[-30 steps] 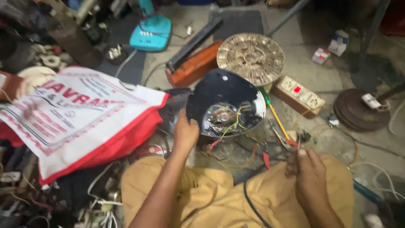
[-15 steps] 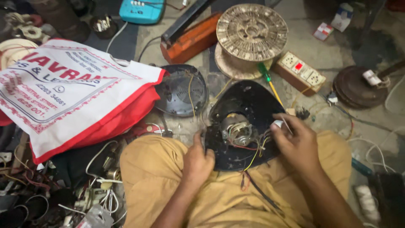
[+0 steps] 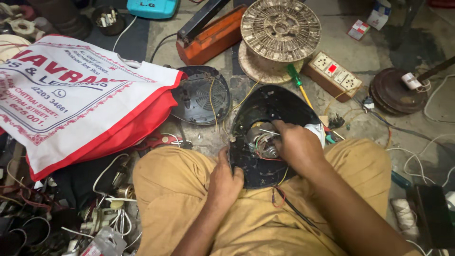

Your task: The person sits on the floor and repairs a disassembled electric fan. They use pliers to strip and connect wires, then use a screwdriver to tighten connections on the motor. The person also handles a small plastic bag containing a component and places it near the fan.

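now left hand [image 3: 225,178] grip clamps black housing [image 3: 272,106] edge; right hand [image 3: 296,147] pinches wires [image 3: 259,142] inside.

I see a black housing [image 3: 265,111] on mustard-yellow trousers [image 3: 170,189], with red, yellow and green wires [image 3: 265,147] at its silvery motor [image 3: 262,142]. Beside it lies a dark grey vented cover [image 3: 201,97]. The cloth bag [image 3: 71,95] is white with red edging, a red patterned border and dark print. Beyond sit an orange case [image 3: 211,40], a tan ribbed spool [image 3: 279,23], a brown socket board [image 3: 332,76] with white outlets and a red switch, a green-and-yellow screwdriver [image 3: 299,85] and a turquoise box [image 3: 151,7].
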